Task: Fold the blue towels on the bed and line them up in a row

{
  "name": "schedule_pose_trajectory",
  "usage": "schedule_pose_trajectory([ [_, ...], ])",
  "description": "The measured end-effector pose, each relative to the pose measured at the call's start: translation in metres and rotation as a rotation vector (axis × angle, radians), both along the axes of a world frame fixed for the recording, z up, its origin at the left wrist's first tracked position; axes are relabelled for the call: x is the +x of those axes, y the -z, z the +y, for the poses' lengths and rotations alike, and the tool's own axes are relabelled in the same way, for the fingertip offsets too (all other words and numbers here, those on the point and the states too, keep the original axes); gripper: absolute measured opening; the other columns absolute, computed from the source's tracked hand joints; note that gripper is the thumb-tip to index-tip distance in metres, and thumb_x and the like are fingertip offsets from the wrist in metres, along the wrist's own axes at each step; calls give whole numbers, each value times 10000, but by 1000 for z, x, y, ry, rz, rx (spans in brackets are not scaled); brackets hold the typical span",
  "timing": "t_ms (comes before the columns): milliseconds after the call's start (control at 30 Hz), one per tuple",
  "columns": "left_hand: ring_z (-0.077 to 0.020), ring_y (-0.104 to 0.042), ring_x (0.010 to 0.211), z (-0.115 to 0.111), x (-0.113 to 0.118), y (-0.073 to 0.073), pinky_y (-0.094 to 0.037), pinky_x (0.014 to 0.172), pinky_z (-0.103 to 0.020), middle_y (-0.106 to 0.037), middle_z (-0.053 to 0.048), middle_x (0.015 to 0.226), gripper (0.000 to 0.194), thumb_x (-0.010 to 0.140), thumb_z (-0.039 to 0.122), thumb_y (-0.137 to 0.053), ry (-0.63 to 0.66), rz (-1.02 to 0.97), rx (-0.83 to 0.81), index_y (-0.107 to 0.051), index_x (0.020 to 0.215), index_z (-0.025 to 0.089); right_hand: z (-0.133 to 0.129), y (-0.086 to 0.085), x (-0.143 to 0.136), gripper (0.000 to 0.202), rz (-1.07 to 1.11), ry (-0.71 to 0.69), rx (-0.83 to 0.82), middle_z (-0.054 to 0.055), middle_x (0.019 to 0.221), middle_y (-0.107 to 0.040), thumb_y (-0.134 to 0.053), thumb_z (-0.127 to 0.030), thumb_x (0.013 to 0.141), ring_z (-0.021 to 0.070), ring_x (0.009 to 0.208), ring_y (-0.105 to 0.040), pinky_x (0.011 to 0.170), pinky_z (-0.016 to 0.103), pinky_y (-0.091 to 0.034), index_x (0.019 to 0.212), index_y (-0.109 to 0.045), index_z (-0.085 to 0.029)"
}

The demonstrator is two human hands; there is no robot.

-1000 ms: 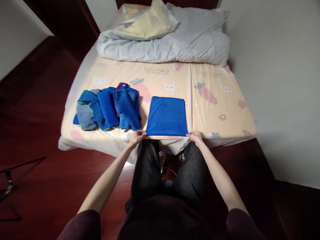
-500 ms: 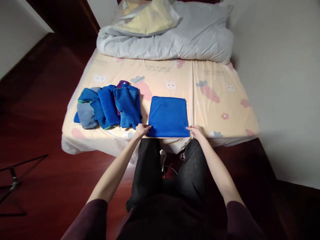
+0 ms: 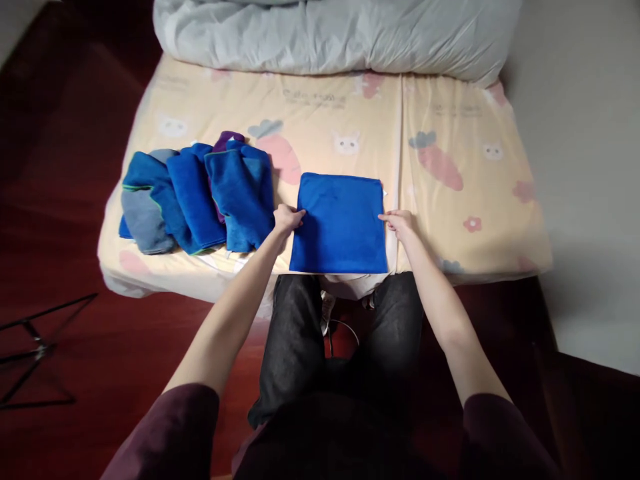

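Note:
A blue cloth (image 3: 340,227) lies flat as a neat square at the near edge of the bed. At its left side, my left hand (image 3: 287,220) is closed with the fingertips pinching the edge about midway up. Opposite it, my right hand (image 3: 399,222) pinches the right edge at about the same height. The undersides of the fingers are hidden. Left of my left hand is a loose heap of rumpled cloths: a blue one (image 3: 240,197) nearest, a brighter blue one (image 3: 195,200), a grey-blue one (image 3: 147,223) and a bit of purple (image 3: 227,140).
The cloths rest on a bed with a yellow carrot-print sheet (image 3: 320,133). A bunched pale grey quilt (image 3: 340,37) lies across its far part. A pale wall (image 3: 590,200) stands to the right, and a black metal stand (image 3: 40,350) is on the dark red floor at left.
Both hands have slid from near the close corners of the square blue cloth up along its sides, away from me. My view has tilted down and come closer to the bed.

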State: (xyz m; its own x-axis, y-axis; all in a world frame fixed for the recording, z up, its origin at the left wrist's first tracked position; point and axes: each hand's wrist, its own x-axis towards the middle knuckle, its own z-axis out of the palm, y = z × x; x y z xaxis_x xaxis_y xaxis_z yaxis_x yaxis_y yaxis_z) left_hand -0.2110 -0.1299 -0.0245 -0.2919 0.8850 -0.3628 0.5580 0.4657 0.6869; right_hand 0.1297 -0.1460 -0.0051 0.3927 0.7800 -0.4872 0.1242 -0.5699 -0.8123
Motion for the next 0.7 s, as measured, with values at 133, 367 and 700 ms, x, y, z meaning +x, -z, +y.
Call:
schedule_pose_trajectory([
  [133, -265, -732, 666, 44, 3, 3, -625, 669, -336, -635, -63, 553, 213, 841, 312, -765, -22, 28, 1, -691, 710, 160, 36, 3, 0, 360, -43, 29, -3, -83, 482, -480, -887, -16, 701, 27, 414, -395, 375, 116, -299, 661, -561, -163],
  [367, -251, -725, 706, 109, 3, 12, -630, 725, -343, -657, -61, 604, 194, 800, 287, -785, -45, 8, 110, -744, 889, 120, 95, 17, 5, 385, -127, -7, 69, -66, 523, -537, -952, -94, 665, 54, 428, -476, 392, 134, -374, 709, -577, -167],
  [700, -244, -686, 1032, 149, -10, 18, -492, 1126, -416, -750, -95, 973, 318, 775, 269, -714, 351, 164, 221, -774, 1044, 111, 135, 39, 15, 243, -274, -178, 221, 11, 666, -660, -912, -256, 754, 148, 595, -659, 518, 224, -574, 836, -714, -142],
])
